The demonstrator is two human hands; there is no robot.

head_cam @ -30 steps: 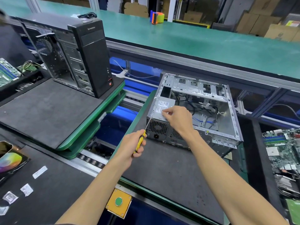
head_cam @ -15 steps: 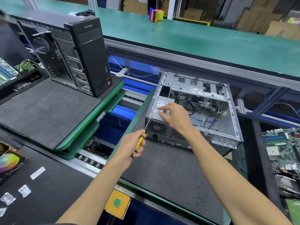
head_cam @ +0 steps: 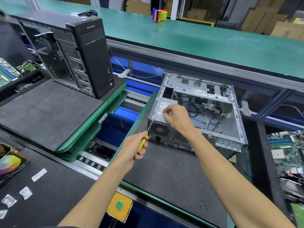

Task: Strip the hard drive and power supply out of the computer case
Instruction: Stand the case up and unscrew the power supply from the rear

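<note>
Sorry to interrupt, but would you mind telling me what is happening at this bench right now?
A person is stripping an open silver metal computer case lying on a dark grey mat. The left hand grips a yellow-handled screwdriver, its tip at the case's rear left edge. The right hand rests, fingers curled, on the grey labelled power supply, which sits inside the case. A black tower computer stands to the left.

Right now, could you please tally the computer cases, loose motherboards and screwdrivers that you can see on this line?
Computer cases: 2, the open silver case and the black Lenovo tower.
Loose motherboards: 2, one at the right edge, one at the left edge.
Screwdrivers: 1, the yellow-handled screwdriver in the left hand.
Total: 5.
</note>
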